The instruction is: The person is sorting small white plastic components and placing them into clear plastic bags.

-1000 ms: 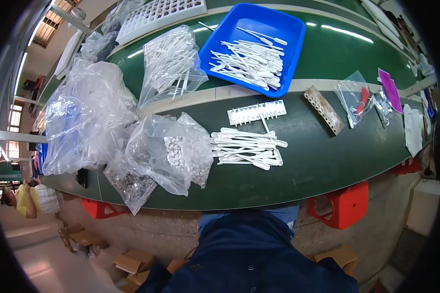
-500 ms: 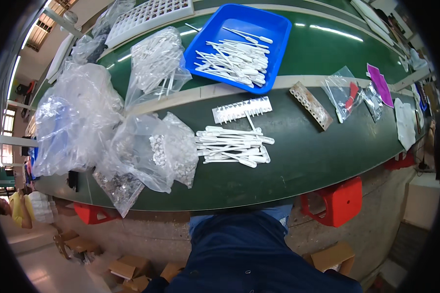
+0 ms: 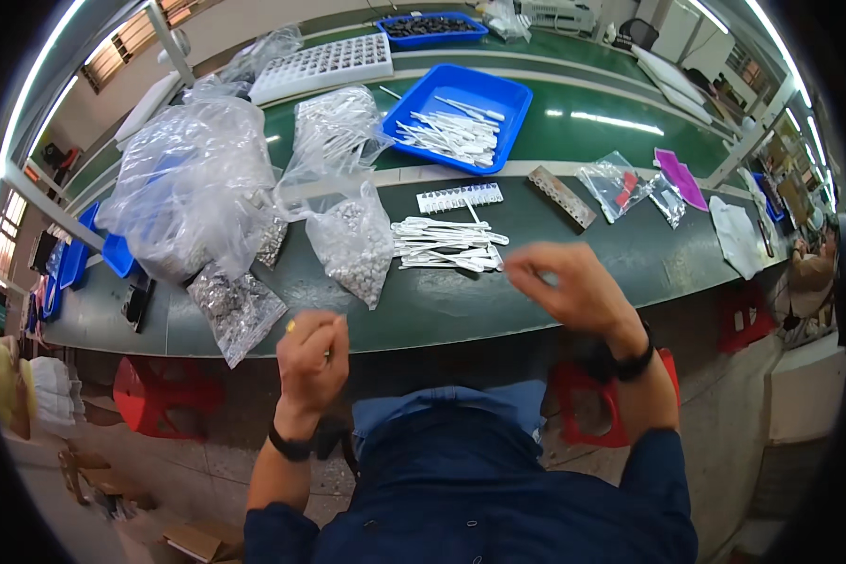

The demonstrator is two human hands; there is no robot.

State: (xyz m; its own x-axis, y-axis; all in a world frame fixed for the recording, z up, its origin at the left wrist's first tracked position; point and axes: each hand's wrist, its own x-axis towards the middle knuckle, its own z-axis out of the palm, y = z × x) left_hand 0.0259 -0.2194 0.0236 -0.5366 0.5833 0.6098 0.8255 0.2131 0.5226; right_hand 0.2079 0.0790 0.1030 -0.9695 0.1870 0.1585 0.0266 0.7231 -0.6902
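Observation:
My left hand [image 3: 312, 362] is curled into a loose fist at the table's front edge, below a clear bag of small white plastic parts [image 3: 352, 246]; whether the fist holds anything is hidden. My right hand [image 3: 573, 287] hovers over the table with thumb and forefinger curled into a ring. Its fingertips are beside the bulb ends of a pile of white plastic droppers [image 3: 446, 246]; nothing shows sticking out of them. Just behind the pile lies a white toothed strip [image 3: 459, 197], with one dropper reaching up to it.
Behind stands a blue tray [image 3: 517, 103] of droppers, beside a bag of droppers [image 3: 338, 132]. Large clear bags [image 3: 193, 179] crowd the left, with a bag of small metallic-looking parts [image 3: 238, 310] near the edge. A brownish notched bar [image 3: 562, 197] lies right. Red stools [image 3: 155, 399] stand below.
Both my hands have come into view from below, the right one up to the droppers. The view has shifted, showing more of the far side. The bag of white parts now hangs more upright.

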